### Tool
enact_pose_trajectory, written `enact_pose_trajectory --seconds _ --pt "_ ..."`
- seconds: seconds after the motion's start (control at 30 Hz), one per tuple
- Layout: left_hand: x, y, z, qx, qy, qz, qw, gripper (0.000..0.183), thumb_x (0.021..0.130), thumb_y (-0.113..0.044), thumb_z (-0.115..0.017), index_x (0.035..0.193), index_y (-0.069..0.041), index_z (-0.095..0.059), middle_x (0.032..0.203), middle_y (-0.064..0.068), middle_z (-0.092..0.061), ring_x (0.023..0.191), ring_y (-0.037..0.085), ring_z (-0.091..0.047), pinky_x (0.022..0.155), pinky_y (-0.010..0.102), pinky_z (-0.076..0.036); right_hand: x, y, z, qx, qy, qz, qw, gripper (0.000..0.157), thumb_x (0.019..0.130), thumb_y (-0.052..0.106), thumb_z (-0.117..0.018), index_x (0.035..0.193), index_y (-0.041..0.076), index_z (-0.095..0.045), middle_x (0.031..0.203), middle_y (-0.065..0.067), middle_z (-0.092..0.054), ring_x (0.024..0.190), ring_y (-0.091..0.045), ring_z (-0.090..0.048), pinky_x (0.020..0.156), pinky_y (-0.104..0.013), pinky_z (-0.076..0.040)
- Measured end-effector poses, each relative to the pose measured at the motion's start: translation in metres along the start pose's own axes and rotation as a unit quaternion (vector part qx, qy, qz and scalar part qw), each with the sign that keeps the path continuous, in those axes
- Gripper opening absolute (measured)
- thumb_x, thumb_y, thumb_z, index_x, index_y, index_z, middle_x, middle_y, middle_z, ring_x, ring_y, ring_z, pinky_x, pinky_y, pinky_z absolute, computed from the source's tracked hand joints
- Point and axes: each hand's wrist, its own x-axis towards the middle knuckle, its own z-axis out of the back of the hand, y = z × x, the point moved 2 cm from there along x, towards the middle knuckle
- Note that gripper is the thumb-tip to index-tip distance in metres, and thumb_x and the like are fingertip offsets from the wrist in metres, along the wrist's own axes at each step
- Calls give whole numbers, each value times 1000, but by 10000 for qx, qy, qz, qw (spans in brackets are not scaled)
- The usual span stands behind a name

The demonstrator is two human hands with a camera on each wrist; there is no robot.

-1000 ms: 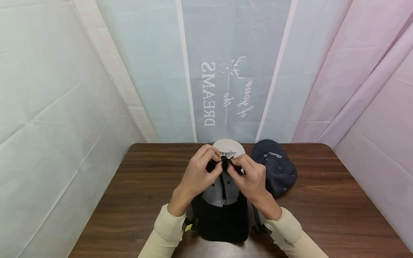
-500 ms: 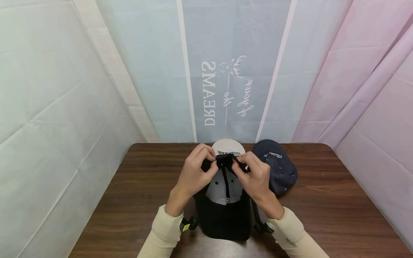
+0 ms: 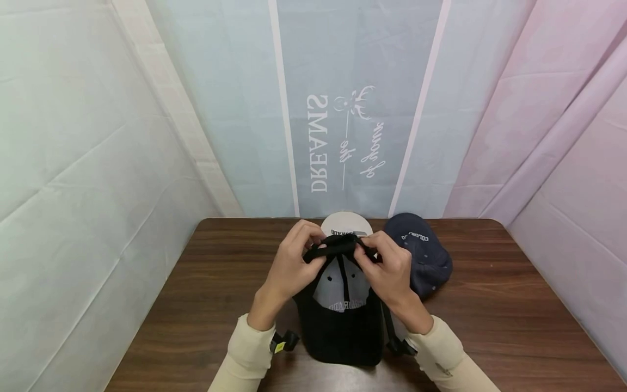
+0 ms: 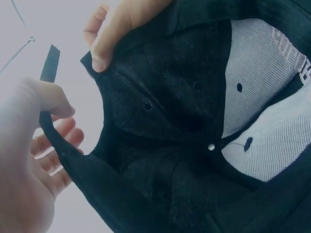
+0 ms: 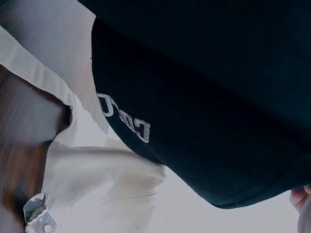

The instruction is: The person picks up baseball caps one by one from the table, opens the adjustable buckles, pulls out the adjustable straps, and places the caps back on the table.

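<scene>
A black cap (image 3: 341,342) hangs inside up between my hands, its brim toward me and its grey-lined inside showing in the head view. My left hand (image 3: 290,260) pinches the loose back strap (image 4: 50,65) between thumb and fingers, the strap end sticking up past the thumb in the left wrist view. With thumb and fingertips, my right hand (image 3: 389,268) grips the other side of the cap's back opening. A small grey buckle (image 3: 360,234) shows beside the right fingertips. Raised lettering (image 5: 129,121) on the black cap's front appears in the right wrist view.
Behind the black cap lies a white cap (image 3: 346,222), its strap and metal buckle (image 5: 41,216) seen in the right wrist view. To the right is a navy cap (image 3: 418,253). All are over a dark wooden table (image 3: 230,283) backed by a printed cloth (image 3: 343,65).
My hands have moved slightly apart, and the black strap now stretches longer between them. The buckle that stood up between the fingertips sits lower by the right hand. The cap shifted slightly right.
</scene>
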Motion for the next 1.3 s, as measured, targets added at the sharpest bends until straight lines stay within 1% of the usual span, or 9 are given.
enact_pose_trajectory --seconds 0.17,0.27,0.33,0.43,0.57,0.77,0.93,1.13,1.3 --pt "-3 4 2 136 586 220 9979 31 91 -1 -76 120 -6 -66 121 6 -63 105 22 -57 83 40 -55 0 -2 2 -27 44 -88 9999 3 89 3 -73 92 4 -71 81 -6 -71 53 -12 -55 46 -21 -41" --pt "-4 4 4 105 874 95 9961 37 94 -17 -78 128 -9 -66 129 5 -64 116 22 -57 96 42 -53 1 -2 2 2 53 -116 9999 4 89 3 -73 92 4 -70 81 -6 -71 54 -12 -58 46 -21 -42" --pt "-4 5 5 74 932 -6 9956 40 101 -36 -72 132 -10 -66 132 5 -64 120 22 -58 100 42 -51 1 -3 2 35 43 -139 9999 3 89 3 -73 91 4 -70 81 -6 -71 54 -11 -58 46 -21 -43" --pt "-4 7 6 3 845 26 9964 52 109 -53 -55 135 -8 -65 132 7 -64 112 22 -58 93 39 -51 3 -5 3 92 4 -145 9999 3 90 4 -73 91 3 -70 81 -6 -72 53 -11 -58 47 -22 -44" --pt "-5 12 4 199 740 442 9961 43 108 -41 -62 135 -7 -65 131 8 -63 106 24 -57 85 37 -52 4 -5 3 175 -36 -115 9998 8 94 10 -71 91 3 -71 81 -7 -73 52 -11 -56 47 -22 -43" --pt "-9 19 -1 734 1073 1083 9856 36 97 -22 -80 129 -10 -68 127 4 -63 110 23 -61 88 39 -55 5 -3 2 464 64 -64 9989 21 103 21 -69 93 2 -71 81 -8 -72 52 -9 -53 45 -20 -41" --pt "-8 20 1 581 649 1172 9893 16 97 -4 -73 111 -11 -73 111 3 -68 91 15 -64 78 34 -57 6 -2 2 695 257 -51 9972 13 101 13 -71 97 1 -71 82 -7 -72 52 -6 -51 46 -20 -40" --pt "-4 21 10 300 -58 1059 9939 16 96 4 -68 105 -9 -74 104 5 -69 81 13 -63 68 26 -54 6 -1 2 672 640 -92 9956 11 91 3 -73 102 4 -73 85 -3 -72 57 -8 -55 50 -19 -42" --pt "0 21 21 227 -523 935 9940 17 96 4 -67 104 -9 -74 103 5 -70 78 14 -62 63 25 -53 7 -3 2 606 1113 -96 9919 15 101 25 -73 104 10 -74 91 1 -71 62 -6 -56 51 -20 -43"
